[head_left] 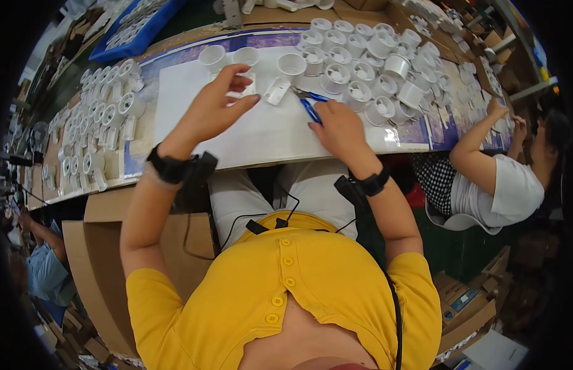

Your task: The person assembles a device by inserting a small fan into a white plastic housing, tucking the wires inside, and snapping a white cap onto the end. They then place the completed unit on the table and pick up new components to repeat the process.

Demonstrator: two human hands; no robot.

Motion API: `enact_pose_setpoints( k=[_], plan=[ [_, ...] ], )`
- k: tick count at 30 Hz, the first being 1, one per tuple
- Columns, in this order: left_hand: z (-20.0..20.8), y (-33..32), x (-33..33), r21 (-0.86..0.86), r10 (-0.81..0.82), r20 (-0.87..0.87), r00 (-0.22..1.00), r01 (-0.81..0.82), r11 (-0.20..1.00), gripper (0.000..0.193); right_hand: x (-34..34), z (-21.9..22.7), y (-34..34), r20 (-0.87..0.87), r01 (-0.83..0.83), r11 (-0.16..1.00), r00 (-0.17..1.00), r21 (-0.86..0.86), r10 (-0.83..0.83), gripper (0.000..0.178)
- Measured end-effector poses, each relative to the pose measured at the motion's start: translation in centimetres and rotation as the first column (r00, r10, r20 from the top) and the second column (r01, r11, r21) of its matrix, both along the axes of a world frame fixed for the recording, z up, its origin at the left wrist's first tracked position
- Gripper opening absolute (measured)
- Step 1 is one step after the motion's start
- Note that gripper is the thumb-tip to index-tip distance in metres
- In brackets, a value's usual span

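We're holding left fingers (231,73) apart, right fingers (325,110) gripping pliers (310,111); overswinging could be toppling cups (291,64) by the desk's far edge (271,37).

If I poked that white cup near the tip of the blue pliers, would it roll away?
Probably not far: the flat tab that seems to stick out from the white cup would likely stop a roll. It looks light, since its walls seem thin. It might slide, though, because the white sheet under it looks smooth.
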State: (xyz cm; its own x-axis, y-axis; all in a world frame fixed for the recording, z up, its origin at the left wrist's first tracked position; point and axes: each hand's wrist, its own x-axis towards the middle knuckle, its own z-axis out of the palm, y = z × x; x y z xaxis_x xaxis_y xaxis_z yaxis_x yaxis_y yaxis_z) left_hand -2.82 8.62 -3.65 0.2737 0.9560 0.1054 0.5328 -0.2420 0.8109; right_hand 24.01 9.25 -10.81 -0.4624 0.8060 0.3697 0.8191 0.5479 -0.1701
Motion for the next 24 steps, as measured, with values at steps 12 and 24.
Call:
enact_pose_setpoints(
  k=[12,24],
  plan=[
    [-5.4,4.6,8.3,0.356,0.344,-0.479,0.808,-0.179,0.917,0.074,3.7,3.0,6.7,-0.041,0.061,0.98,0.998,0.188,-0.054,0.038],
    [-5.1,2.2,6.7,0.185,0.299,-0.493,0.817,-0.237,0.954,0.073,2.9,3.0,8.4,-0.321,-0.048,0.994,0.944,0.1,0.078,0.051]
  ],
)
